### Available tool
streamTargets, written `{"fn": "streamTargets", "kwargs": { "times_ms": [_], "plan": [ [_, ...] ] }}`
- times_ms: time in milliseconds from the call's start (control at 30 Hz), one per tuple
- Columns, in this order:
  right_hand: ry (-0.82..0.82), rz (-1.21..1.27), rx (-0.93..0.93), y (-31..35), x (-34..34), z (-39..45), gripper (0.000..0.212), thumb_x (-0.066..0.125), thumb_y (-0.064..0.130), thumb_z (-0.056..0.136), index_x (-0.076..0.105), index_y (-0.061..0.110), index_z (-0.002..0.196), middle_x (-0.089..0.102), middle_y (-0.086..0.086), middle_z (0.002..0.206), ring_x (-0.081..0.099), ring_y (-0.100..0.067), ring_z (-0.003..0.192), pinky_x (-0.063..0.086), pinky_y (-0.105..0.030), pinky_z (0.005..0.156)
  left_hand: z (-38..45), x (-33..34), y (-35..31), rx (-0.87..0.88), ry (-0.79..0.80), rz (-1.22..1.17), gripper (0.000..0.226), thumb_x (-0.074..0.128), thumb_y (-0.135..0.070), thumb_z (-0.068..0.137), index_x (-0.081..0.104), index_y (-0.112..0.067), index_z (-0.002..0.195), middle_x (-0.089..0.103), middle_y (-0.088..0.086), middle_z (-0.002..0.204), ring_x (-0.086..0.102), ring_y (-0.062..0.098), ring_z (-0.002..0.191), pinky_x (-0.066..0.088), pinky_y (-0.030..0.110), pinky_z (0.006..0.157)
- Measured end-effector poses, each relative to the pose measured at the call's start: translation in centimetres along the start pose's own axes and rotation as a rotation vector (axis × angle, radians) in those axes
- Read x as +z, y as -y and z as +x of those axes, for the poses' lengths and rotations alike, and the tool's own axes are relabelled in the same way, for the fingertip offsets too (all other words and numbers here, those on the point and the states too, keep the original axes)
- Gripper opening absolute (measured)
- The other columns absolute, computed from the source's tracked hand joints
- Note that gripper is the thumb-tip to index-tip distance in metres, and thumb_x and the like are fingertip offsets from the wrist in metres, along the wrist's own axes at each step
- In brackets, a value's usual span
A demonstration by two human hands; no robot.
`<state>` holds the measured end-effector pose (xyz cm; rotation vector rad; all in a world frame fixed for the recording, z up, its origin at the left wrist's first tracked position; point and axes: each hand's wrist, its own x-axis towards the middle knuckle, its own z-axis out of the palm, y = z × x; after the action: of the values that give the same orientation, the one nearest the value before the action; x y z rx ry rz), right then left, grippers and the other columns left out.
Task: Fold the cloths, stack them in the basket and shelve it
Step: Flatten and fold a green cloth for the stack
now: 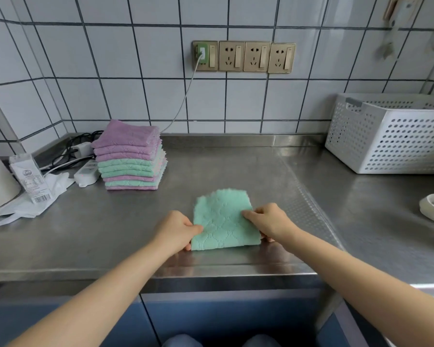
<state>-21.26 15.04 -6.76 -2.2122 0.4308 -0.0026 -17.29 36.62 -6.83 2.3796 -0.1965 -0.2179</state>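
Nine or so folded cloths, purple and green, sit in a stack (129,156) at the back left of the worktop (105,236), beside a power strip (87,172) and a small carton (30,177). Nearer the front edge and about centre lies the green cloth (223,221), folded to a rough square. The left hand (177,230) pinches its near left edge, thumb on top and fingers tucked beneath. The right hand (267,219) grips the right edge the same way, its fingertips pressing down on the upper surface.

Well off to the right stands the white basket (391,136), perforated and set against the tiled wall. My guess is that the cloth is a fold or so from done, and it lies between stack and basket, nearer the stack on the left. The right hand is the one closer to the basket.

Hidden: the basket's inside cannot be seen, and its right end is cut off. No shelf is in view. How many layers the cloth has cannot be told.
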Motion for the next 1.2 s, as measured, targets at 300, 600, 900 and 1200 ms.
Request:
{"fn": "streamTargets", "kwargs": {
  "times_ms": [300, 600, 900, 1200],
  "plan": [
    [-0.172, -0.303, -0.055, -0.4, 1.6, -0.5, 0.028, 0.045, 0.036, 0.091, 0.046, 0.015, 0.072, 0.055, -0.001, 0.068, 0.051, -0.025, 0.062, 0.035, -0.029, 0.051, -1.1, 0.5, 0.4, 0.076, -0.131, 0.056, 0.025, 0.058, -0.030, 0.087, 0.058, -0.016, 0.067, 0.062, -0.002, 0.045, 0.062, 0.012, 0.056, 0.048, 0.026, 0.066],
    [-0.128, -0.371, -0.086, -0.3, 1.2, -0.8, 0.028, 0.051, 0.032, 0.089, 0.046, 0.015, 0.112, 0.063, -0.007, 0.094, 0.060, -0.030, 0.078, 0.048, -0.035, 0.064, -1.4, 0.8, 0.3, 0.146, -0.168, 0.186, 0.012, 0.061, -0.022, 0.079, 0.052, -0.014, 0.079, 0.060, 0.000, 0.073, 0.060, 0.024, 0.080, 0.049, 0.036, 0.072],
    [-0.022, -0.608, -0.439, 0.9, 3.4, -0.6, 0.048, 0.042, 0.033, 0.096, 0.039, 0.019, 0.141, 0.036, -0.006, 0.147, 0.029, -0.028, 0.137, 0.030, -0.040, 0.112, -0.3, 2.5, 0.1, 0.406, 0.104, 0.444, 0.055, 0.037, -0.043, 0.098, 0.026, -0.025, 0.148, 0.014, -0.006, 0.159, 0.005, 0.013, 0.147, 0.008, 0.040, 0.119],
    [-0.010, -0.735, -0.397, -5.5, 2.7, -2.1, 0.082, -0.020, 0.062, 0.083, -0.005, 0.020, 0.152, 0.005, -0.006, 0.160, 0.000, -0.031, 0.147, 0.008, -0.047, 0.120, -2.7, 1.2, 1.8, 0.262, 0.094, 0.281, 0.055, 0.034, -0.034, 0.101, 0.014, -0.027, 0.151, 0.013, 0.000, 0.159, 0.004, 0.018, 0.147, 0.013, 0.033, 0.117]
  ]
}}
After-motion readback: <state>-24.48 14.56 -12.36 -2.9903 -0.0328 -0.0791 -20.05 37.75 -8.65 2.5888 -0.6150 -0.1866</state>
